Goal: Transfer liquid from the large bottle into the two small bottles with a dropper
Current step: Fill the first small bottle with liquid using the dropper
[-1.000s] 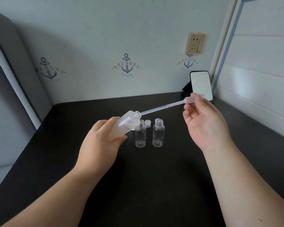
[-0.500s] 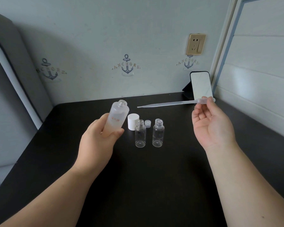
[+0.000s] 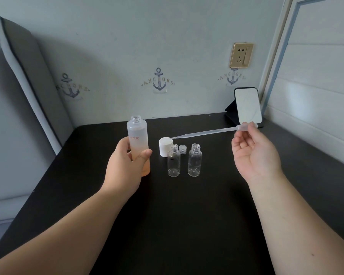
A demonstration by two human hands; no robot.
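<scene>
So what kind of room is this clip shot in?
Probably a home bedroom: anchor-print wallpaper, what looks like a padded headboard at left, and a small mirror propped on the dark table.

This looks like a room in a home, maybe a bedroom. The black table (image 3: 167, 215) is pushed into a corner. Behind the table is a pale blue wall (image 3: 127, 46) with anchor pictures (image 3: 158, 80) on it. Up and to the right of the table is a gold wall plug socket (image 3: 241, 55). A small mirror (image 3: 247, 105) stands at the table's back right corner. Left of the table is a soft grey padded headboard (image 3: 22, 80)
</scene>
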